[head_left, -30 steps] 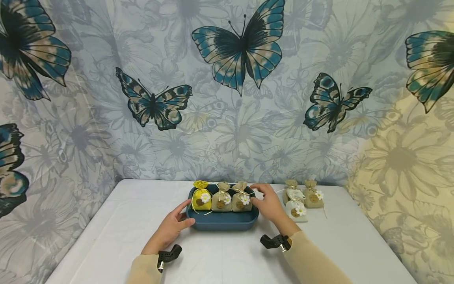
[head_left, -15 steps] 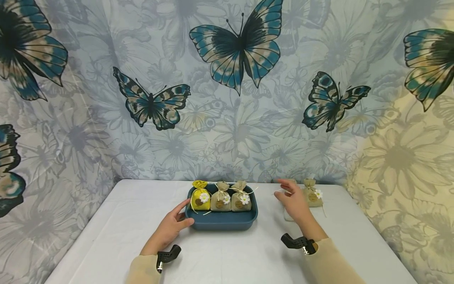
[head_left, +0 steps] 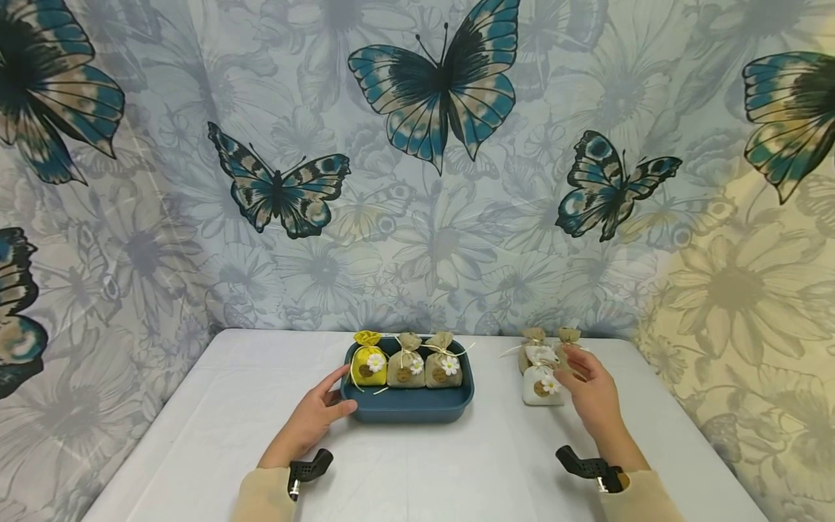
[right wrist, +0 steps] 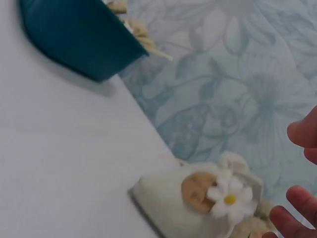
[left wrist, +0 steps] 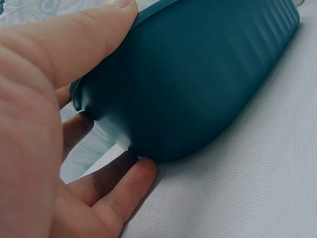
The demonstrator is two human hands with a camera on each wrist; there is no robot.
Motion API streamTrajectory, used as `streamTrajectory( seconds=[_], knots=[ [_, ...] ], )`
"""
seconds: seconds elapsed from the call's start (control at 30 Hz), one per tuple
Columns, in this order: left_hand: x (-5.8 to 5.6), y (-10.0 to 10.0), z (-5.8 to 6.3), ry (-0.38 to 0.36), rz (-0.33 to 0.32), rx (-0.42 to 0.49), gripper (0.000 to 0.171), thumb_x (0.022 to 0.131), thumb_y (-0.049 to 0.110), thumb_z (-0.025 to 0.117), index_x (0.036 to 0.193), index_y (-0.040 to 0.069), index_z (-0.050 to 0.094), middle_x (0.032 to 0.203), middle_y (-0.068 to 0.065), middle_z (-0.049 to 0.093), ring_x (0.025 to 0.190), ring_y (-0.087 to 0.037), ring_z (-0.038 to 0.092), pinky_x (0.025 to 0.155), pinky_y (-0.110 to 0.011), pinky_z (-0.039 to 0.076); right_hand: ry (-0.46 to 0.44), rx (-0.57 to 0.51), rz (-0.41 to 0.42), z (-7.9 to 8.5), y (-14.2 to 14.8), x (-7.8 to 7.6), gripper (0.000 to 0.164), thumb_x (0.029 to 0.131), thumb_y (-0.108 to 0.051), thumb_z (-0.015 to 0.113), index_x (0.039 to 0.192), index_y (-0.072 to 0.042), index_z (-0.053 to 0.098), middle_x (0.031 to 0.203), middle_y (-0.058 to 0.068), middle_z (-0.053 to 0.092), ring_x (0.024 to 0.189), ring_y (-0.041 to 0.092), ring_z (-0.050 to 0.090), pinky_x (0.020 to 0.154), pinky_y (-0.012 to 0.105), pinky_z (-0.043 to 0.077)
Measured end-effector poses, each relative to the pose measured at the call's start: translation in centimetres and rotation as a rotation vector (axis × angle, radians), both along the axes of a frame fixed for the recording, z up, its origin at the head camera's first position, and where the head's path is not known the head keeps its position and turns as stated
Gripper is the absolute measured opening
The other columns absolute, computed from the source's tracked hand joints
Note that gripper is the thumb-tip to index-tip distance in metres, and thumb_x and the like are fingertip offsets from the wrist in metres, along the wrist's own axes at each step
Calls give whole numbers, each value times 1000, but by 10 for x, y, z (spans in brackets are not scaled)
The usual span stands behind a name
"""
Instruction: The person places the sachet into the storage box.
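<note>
My left hand (head_left: pixel 312 417) holds the left front corner of a dark blue tray (head_left: pixel 407 415), thumb at the rim and fingertips against the end wall, as the left wrist view (left wrist: pixel 198 89) shows. A yellow drawstring pouch (head_left: pixel 369 362) and two beige pouches (head_left: pixel 406 371) stand in a row along its back. My right hand (head_left: pixel 592 395) is by a white pouch (head_left: pixel 538 391) with a daisy, overlapping a beige pouch (head_left: pixel 570 337) behind; its fingers are parted, with nothing between them in the right wrist view.
Another beige pouch (head_left: pixel 533 336) stands behind the white one. A white cloth (head_left: pixel 417 471) covers the table, and a hanging fabric printed with butterflies (head_left: pixel 443 87) rises at its back edge.
My right hand has left the tray's right side and moved right, past the white pouch to the beige one at the far right. The left hand and the tray have stayed put.
</note>
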State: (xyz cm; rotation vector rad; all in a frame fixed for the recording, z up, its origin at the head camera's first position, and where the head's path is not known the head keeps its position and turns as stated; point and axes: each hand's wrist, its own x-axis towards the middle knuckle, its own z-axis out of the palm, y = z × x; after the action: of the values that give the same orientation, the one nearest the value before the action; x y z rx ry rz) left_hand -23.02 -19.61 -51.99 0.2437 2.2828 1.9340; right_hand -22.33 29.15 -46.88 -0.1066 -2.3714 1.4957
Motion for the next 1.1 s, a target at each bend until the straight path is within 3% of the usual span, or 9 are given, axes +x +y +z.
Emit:
streamTrajectory(
  seconds=[0.3, 0.53, 0.8, 1.1],
  knots=[
    [0, 0, 0, 7, -1, -18, 73, 92, 20, 75, 155, 23, 39, 157, -18, 31, 138, -39, 38, 104, -54, 40, -125, 2, 38, -25, 13, 5, 65, 96, -18, 69, 151, -2, 38, 155, 21, 33, 140, 41, 31, 109, 56, 30],
    [-1, 1, 0, 9, 0, -23, 73, 92, 20, 75, 155, 24, 39, 158, -17, 31, 138, -38, 38, 104, -54, 40, -80, 62, 102, -42, 13, 1, 66, 93, -17, 73, 151, -5, 41, 155, 22, 33, 141, 44, 28, 109, 63, 25],
    [-1, 2, -2, -1, 11, -32, 73, 90, 23, 77, 154, 25, 41, 159, -14, 30, 139, -38, 38, 103, -53, 41, -81, 155, 162, -52, 18, 5, 69, 91, -18, 75, 150, -5, 42, 156, 21, 32, 136, 50, 34, 106, 60, 32],
    [0, 1, 0, 4, 7, -30, 72, 91, 22, 76, 154, 24, 40, 159, -15, 29, 139, -38, 37, 104, -54, 40, -51, 201, 148, -56, 15, 4, 55, 88, -10, 76, 137, -1, 53, 142, 26, 40, 131, 49, 38, 104, 60, 35]
  ],
)
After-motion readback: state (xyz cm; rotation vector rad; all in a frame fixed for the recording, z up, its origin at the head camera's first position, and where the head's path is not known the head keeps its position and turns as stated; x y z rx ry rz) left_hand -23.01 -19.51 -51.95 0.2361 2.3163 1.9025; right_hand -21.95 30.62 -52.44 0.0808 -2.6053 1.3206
